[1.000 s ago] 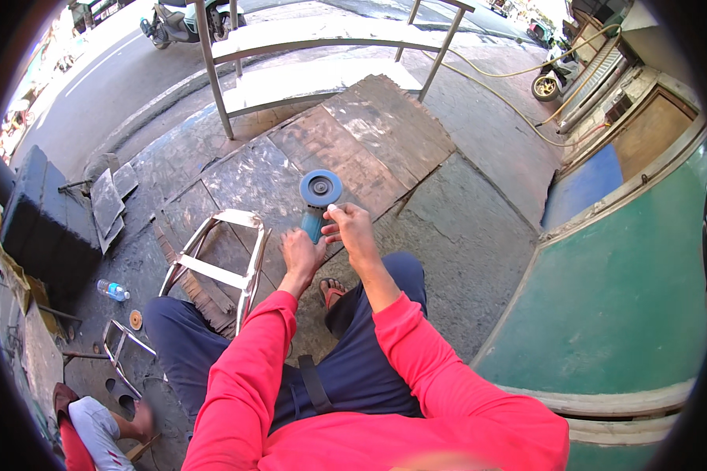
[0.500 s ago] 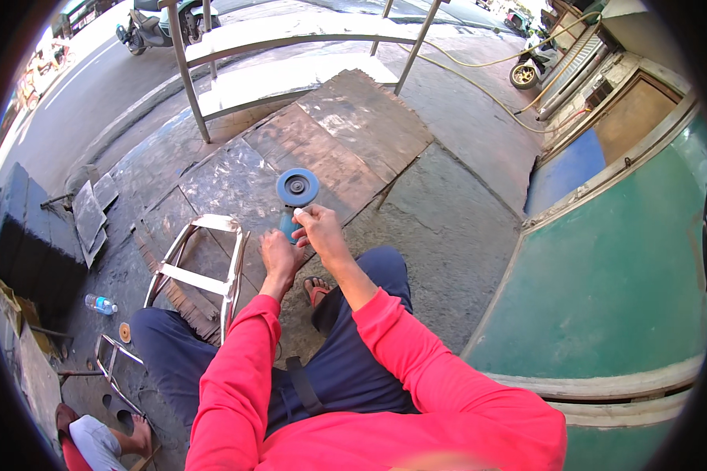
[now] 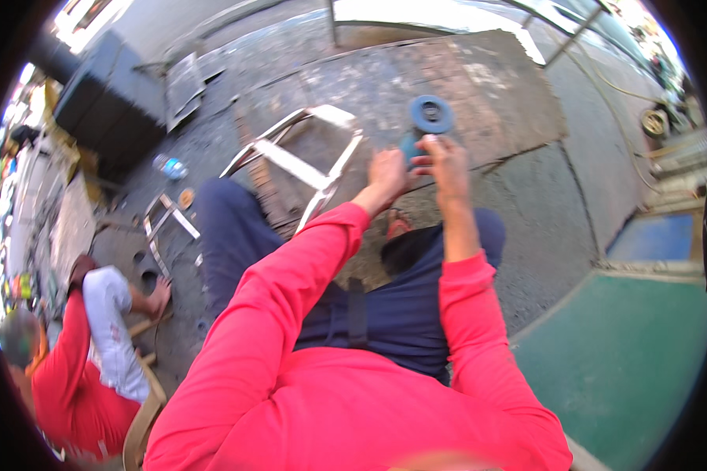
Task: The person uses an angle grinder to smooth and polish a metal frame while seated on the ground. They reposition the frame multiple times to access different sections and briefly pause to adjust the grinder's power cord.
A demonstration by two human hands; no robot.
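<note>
An angle grinder [image 3: 410, 147] with a teal body and a round blue-grey disc [image 3: 443, 118] is held over the worn board in front of me. My left hand [image 3: 386, 173] is closed around its body, which the fingers mostly hide. Just below the disc, my right hand [image 3: 446, 166] has its thumb and fingers bent together in a pinch at the grinder's head. Whatever lies between those fingertips is too small to make out. Left of the grinder, a welded metal frame [image 3: 292, 162] with pale bars leans by my left knee.
A worn wooden board [image 3: 511, 86] lies beneath the grinder. To the left are a dark block [image 3: 106, 98], a plastic bottle [image 3: 170, 166], a tan disc [image 3: 186, 198] and a smaller metal frame [image 3: 157, 228]. Another person [image 3: 94, 369] sits at the lower left. A green panel [image 3: 620, 353] stands at the right.
My view has swung left, so the scene sits further right and the seated person shows more. Both hands stay at the grinder, with the right fingers still pinched near its head.
</note>
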